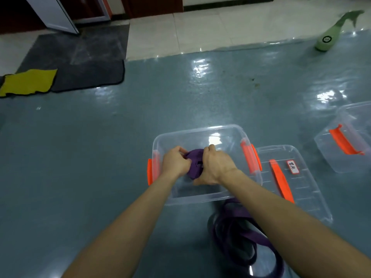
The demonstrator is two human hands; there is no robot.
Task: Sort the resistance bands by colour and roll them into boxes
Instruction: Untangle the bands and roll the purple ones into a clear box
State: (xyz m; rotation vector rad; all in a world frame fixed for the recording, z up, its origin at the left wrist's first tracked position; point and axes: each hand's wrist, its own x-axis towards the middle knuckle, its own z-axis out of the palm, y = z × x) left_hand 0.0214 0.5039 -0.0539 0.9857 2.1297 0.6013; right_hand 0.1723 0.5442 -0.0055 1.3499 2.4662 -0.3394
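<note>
Left hand (175,162) and right hand (215,167) both grip a rolled purple resistance band (193,163) inside the clear plastic box with orange latches (200,199) on the floor. More loose purple bands (247,237) lie near it unrolled, and a second clear box (345,137) appears empty, so I'd judge it early.

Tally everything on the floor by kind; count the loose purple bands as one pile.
Clear boxes: 2
Clear lid: 1
Rolled purple band: 1
Loose purple band pile: 1
Yellow cloth: 1
Grey mat: 1
Green bottle: 1
Total: 8
</note>
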